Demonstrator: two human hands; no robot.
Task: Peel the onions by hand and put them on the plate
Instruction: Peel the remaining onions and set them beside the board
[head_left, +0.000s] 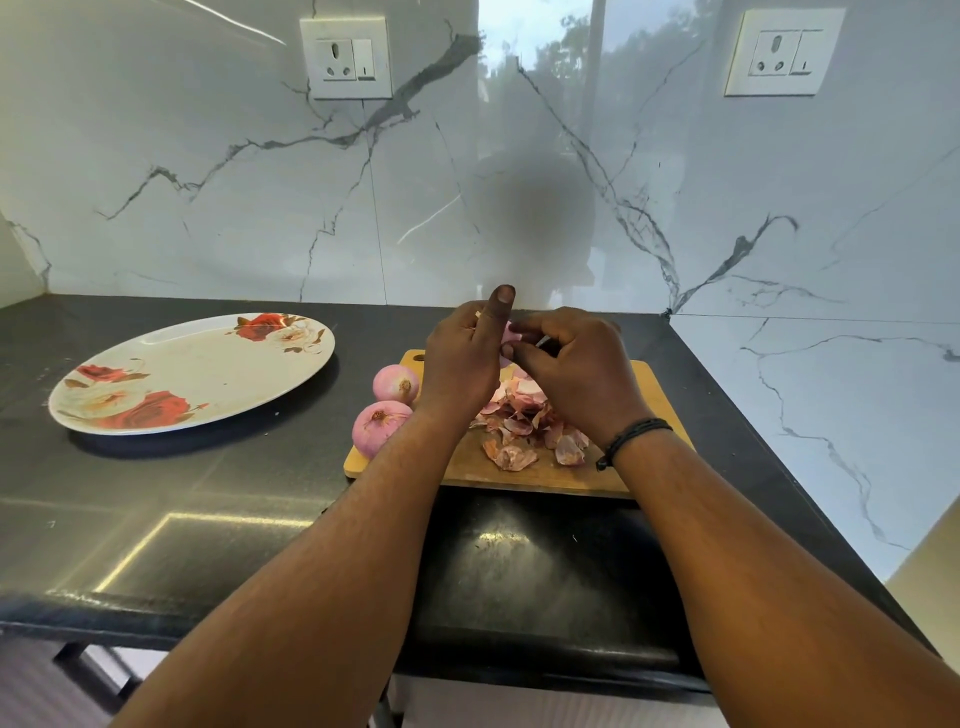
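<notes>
Both hands are raised over the far part of the wooden cutting board (545, 475), working on one onion (508, 335) held between them; only a sliver of its pale pink flesh shows between the fingers, so how much skin is left on it cannot be told. The left hand (460, 358) cups and grips the onion, its thumb standing straight up on the far side; the right hand (576, 366) has its fingers curled in against the onion, seemingly pinching at a strip of skin, though the pinch itself is hidden.

The step in hand looks like stripping the last papery layers; to do it well, the left hand should hold the onion firmly but turn it a little at a time, so each fresh edge of skin comes under the right fingertips; the pull is best taken from the root end toward the tip, along the layers, so the skin comes off in broad pieces rather than crumbs; the work should stay over the board, so scraps fall onto the pile of peels (524, 415) already lying under the hands.

Two more onions (387, 410) sit at the left edge of the board, touching each other; the flowered plate (208, 364) lies well to the left on the dark surface (156, 493), with no onion on it yet.
</notes>
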